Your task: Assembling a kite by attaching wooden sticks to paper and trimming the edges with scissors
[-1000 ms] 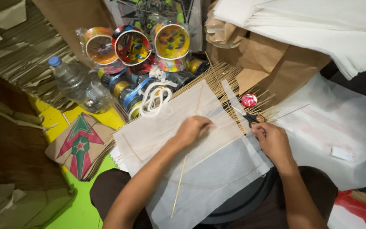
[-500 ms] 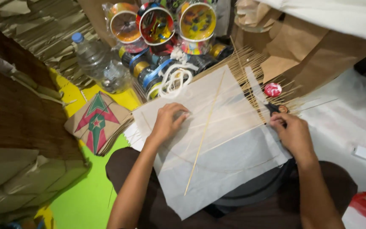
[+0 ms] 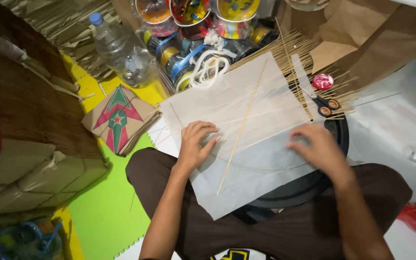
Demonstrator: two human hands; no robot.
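Note:
A white sheet of thin paper [image 3: 246, 110] lies over my lap and a round black tray [image 3: 314, 180]. A thin bamboo stick [image 3: 242, 126] runs diagonally across the sheet. My left hand [image 3: 196, 143] presses on the paper left of the stick, fingers bent. Over the paper's right edge, my right hand [image 3: 316, 147] hovers or rests, blurred, fingers spread and holding nothing. Small black scissors [image 3: 324, 104] lie just beyond it on a bundle of bamboo sticks [image 3: 309, 53], near a red round tape roll [image 3: 322, 81].
A stack of printed paper kites [image 3: 119, 118] lies at left on green and yellow mats [image 3: 104, 212]. A plastic water bottle [image 3: 121, 50], colourful thread spools [image 3: 193, 12] and a white string coil [image 3: 207, 67] sit behind. Brown paper [image 3: 362, 29] is at right.
My right hand let go of the scissors and moved down-left onto the paper. The scissors now lie on the sticks. The left hand stayed pressing the sheet.

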